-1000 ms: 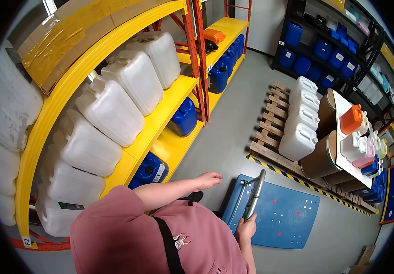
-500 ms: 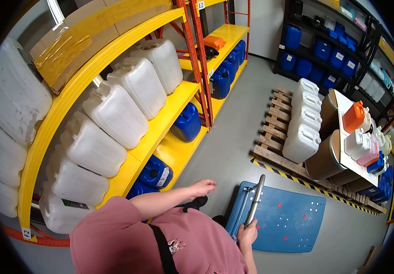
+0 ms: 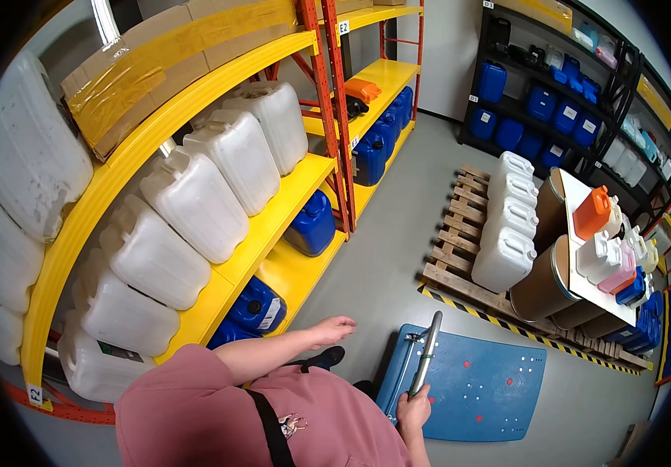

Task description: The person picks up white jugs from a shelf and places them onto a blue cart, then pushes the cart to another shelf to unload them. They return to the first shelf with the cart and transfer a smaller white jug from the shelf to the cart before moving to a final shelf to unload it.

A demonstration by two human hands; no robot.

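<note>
My right hand (image 3: 413, 408) is wrapped round the bent metal push handle (image 3: 428, 352) of a blue platform trolley (image 3: 499, 373). The trolley stands on the grey floor at my right front, its deck bare apart from red and white dots. In front of my body, my left hand (image 3: 334, 331) hangs in the air with nothing in it, the fingers loosely stretched out. Closest to that hand, on the low yellow shelf, lies a blue jerrycan (image 3: 256, 305) with a white label.
Yellow shelving (image 3: 226, 272) at my left holds several large white jerrycans (image 3: 195, 204). Ahead right, a wooden pallet (image 3: 453, 247) bears white canisters (image 3: 504, 261) and brown drums (image 3: 541, 279), edged by black-yellow floor tape (image 3: 499, 321). A black rack (image 3: 471, 86) stands at the back.
The view has tilted and shifted a little, so the trolley and pallet sit slightly lower and further left. My right hand keeps its hold on the handle; my left hand stays free.
</note>
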